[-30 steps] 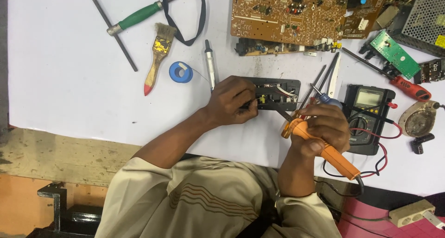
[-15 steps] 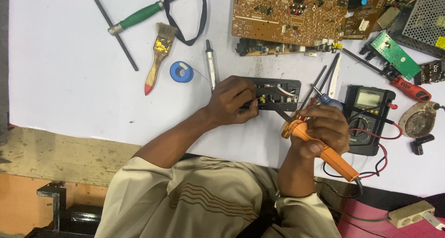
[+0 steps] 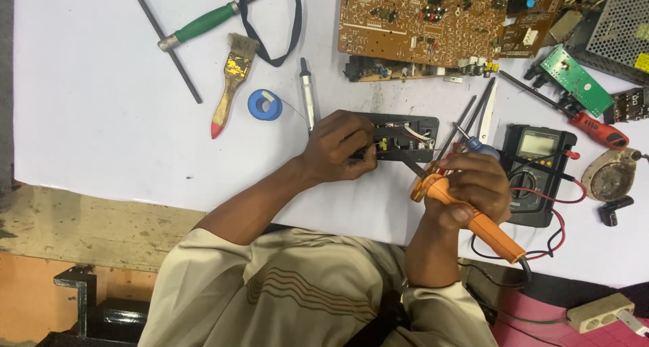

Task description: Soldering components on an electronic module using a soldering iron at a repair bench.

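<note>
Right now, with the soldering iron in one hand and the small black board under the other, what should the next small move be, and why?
Probably bring the tip of the orange soldering iron down the last bit to the small black board. The right hand holds the iron pointed at the board's near edge, tip just short of it, while the left hand pins the board on the white table.

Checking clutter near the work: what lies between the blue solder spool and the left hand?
In the head view, a slim silver pen-shaped tool lies between the blue solder spool and the left hand, on the white table.
</note>
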